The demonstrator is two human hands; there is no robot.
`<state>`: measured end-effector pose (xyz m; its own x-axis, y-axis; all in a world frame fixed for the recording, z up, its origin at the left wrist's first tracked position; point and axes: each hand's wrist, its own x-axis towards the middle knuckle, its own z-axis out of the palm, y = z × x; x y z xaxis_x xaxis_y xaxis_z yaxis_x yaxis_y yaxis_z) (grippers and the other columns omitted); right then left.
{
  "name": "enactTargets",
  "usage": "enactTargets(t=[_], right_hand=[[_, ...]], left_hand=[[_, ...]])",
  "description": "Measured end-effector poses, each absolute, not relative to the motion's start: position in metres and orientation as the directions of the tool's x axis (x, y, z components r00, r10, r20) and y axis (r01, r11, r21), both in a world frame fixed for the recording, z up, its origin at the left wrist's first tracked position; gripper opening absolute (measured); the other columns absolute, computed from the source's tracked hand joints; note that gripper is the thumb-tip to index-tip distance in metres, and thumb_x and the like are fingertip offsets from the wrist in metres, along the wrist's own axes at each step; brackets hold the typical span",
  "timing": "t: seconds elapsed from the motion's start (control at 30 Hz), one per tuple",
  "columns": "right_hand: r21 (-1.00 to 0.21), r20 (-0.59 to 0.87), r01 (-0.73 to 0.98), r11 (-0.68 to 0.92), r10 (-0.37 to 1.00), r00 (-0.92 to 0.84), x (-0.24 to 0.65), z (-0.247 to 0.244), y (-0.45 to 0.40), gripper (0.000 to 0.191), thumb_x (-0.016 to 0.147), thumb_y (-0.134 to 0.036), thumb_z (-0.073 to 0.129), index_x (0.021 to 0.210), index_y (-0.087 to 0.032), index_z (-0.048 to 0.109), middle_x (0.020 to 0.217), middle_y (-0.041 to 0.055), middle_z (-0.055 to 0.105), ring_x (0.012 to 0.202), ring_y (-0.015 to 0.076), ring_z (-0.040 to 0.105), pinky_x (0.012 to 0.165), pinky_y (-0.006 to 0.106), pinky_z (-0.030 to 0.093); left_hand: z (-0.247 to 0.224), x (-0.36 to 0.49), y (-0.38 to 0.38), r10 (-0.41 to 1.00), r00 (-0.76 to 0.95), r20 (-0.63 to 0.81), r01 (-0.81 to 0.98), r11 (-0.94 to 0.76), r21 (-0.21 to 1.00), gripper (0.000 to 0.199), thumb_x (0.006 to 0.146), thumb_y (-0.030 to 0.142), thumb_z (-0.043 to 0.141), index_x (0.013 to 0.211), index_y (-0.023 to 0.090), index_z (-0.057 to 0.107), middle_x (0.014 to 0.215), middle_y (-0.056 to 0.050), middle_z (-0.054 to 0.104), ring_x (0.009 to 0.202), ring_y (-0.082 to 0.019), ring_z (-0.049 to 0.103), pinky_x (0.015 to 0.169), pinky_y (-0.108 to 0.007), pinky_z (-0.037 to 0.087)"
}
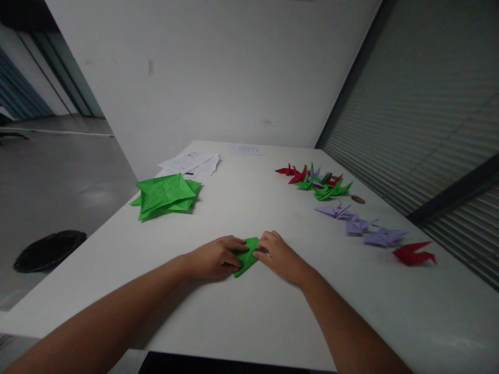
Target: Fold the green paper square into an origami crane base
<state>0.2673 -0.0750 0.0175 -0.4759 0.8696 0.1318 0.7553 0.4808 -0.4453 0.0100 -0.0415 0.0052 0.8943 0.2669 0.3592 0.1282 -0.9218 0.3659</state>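
Observation:
A folded piece of green origami paper [248, 255] lies on the white table [234, 327] between my two hands. My left hand [218, 257] rests on its left side, fingers curled and pressing it against the tabletop; part of the paper is hidden under them. At the upper right edge, my right hand [276, 254] pinches the paper between thumb and fingers.
Crumpled green paper sheets [167, 197] are stacked at left, with printed pages [191, 163] behind them. Folded paper cranes in red, green and purple [323, 182] cluster at the back right; a red crane [414, 254] sits nearer. A black bin [50, 252] stands left of the table.

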Motion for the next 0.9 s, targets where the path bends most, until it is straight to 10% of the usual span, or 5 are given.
enactTargets(t=[0.3,0.9], right_hand=[[-0.420,0.165,0.825,0.377,0.926,-0.339,0.258,0.006,-0.073,0.025,0.084,-0.021,0.083,0.072,-0.019,0.062,0.082,0.0027,0.062,0.086,0.0213,0.056,0.080,0.033,0.042],[-0.322,0.208,0.900,0.293,0.950,-0.235,0.262,-0.003,-0.068,0.028,0.084,-0.027,0.084,0.073,-0.021,0.059,0.081,0.0028,0.063,0.084,0.0234,0.055,0.078,0.033,0.040]], left_hand=[[0.015,0.013,-0.047,0.310,0.892,0.329,0.141,-0.883,0.448,0.017,0.092,0.011,0.065,0.102,0.018,0.076,0.103,-0.010,0.075,0.096,-0.021,0.067,0.092,-0.035,0.053],[0.030,0.000,-0.045,0.147,0.963,0.224,0.057,-0.929,0.365,0.025,0.092,0.015,0.065,0.107,0.028,0.081,0.124,-0.013,0.066,0.114,-0.027,0.062,0.107,-0.044,0.047]])
